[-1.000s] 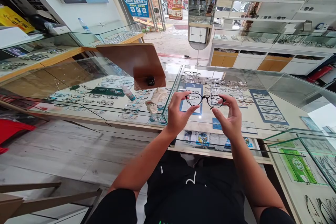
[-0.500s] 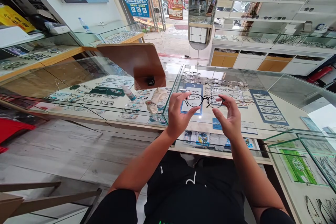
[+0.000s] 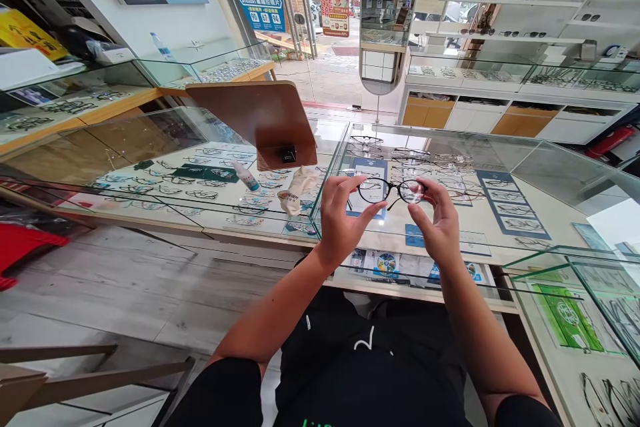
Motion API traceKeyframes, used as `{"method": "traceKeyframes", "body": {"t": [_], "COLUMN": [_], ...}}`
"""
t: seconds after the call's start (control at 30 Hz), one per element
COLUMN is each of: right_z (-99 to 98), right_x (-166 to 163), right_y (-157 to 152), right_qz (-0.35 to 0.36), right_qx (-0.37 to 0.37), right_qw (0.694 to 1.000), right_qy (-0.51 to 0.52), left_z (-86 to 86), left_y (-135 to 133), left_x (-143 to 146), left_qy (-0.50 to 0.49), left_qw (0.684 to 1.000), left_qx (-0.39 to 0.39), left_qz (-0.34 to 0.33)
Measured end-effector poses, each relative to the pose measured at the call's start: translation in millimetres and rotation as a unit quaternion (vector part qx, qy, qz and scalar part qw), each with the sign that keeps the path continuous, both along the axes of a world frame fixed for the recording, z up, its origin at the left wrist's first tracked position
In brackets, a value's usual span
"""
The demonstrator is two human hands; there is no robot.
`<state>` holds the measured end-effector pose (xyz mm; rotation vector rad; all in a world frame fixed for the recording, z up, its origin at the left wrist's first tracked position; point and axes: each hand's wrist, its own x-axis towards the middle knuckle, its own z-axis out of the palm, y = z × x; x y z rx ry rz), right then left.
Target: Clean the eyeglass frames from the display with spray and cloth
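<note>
A pair of black round-framed eyeglasses (image 3: 393,191) is held up over the glass display case (image 3: 345,160). My left hand (image 3: 345,213) pinches its left side between thumb and fingers, and my right hand (image 3: 437,219) grips the right side in the same way. One thin temple arm angles down below the bridge. Left of my hands, a crumpled cream cloth (image 3: 298,191) with printing lies on the glass, beside a small white spray bottle (image 3: 245,176).
A brown-backed stand mirror (image 3: 270,117) rises from the counter behind the cloth. Several spectacle frames lie inside the case. At the right is a second glass case (image 3: 575,260) with a green packet (image 3: 567,317). A tall oval mirror (image 3: 384,20) stands beyond.
The eyeglasses have tilted and shifted slightly to the right in my fingers, and the temple arm below shows at a different angle. Both hands stay nearly in place.
</note>
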<state>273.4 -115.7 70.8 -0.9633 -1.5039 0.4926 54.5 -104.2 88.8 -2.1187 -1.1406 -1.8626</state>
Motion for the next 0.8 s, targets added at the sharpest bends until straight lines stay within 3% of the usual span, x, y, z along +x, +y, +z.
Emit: {"method": "traceKeyframes", "body": {"t": [0.27,0.53,0.8], "right_z": [0.3,19.5,18.9], "right_x": [1.3,-9.0,-9.0], "right_y": [1.2,-9.8,-11.1], "right_qz": [-0.022,-0.088,-0.086], "right_qx": [-0.003,0.062,0.07], "right_qw": [1.0,0.993,0.992], "right_qy": [-0.002,-0.053,-0.056], "left_z": [4.0,-21.3,-18.9], "left_y": [0.5,16.0,12.0], "left_x": [5.4,0.0,0.2], "left_qy": [-0.011,-0.11,-0.101], "left_qw": [0.999,0.973,0.979], "left_qx": [-0.035,-0.161,-0.146], "left_qz": [-0.008,-0.123,-0.104]}}
